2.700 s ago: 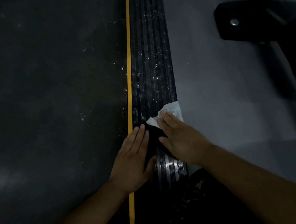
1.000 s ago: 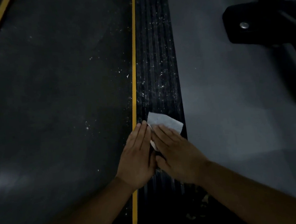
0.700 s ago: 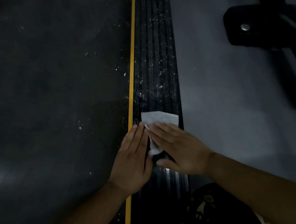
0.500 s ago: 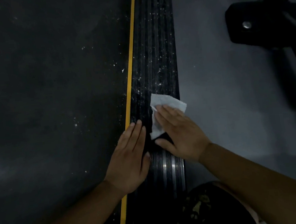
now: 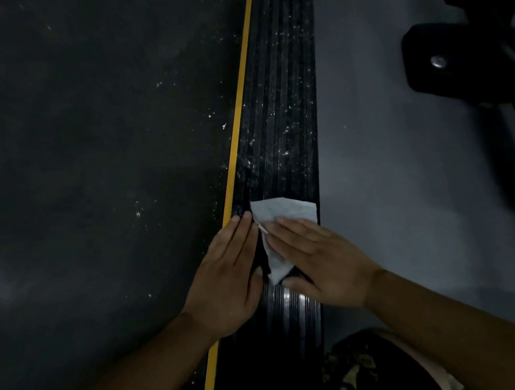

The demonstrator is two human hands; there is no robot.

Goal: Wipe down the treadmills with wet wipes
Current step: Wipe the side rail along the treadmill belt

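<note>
Wiping the rail point(image 5: 278, 117): the right hand point(image 5: 321, 257) presses the wipe point(image 5: 282, 213) flat under straight fingers point(image 5: 295, 227), with the left hand point(image 5: 225, 276) flat just beside it. The next move is likely a push over the dusty stretch beyond the hands.

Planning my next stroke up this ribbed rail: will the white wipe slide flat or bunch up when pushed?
Probably floppy: the wipe lies folded and creased under the right hand. It may catch and bunch on the gritty ribbed rail. It looks thin, likely light.
</note>
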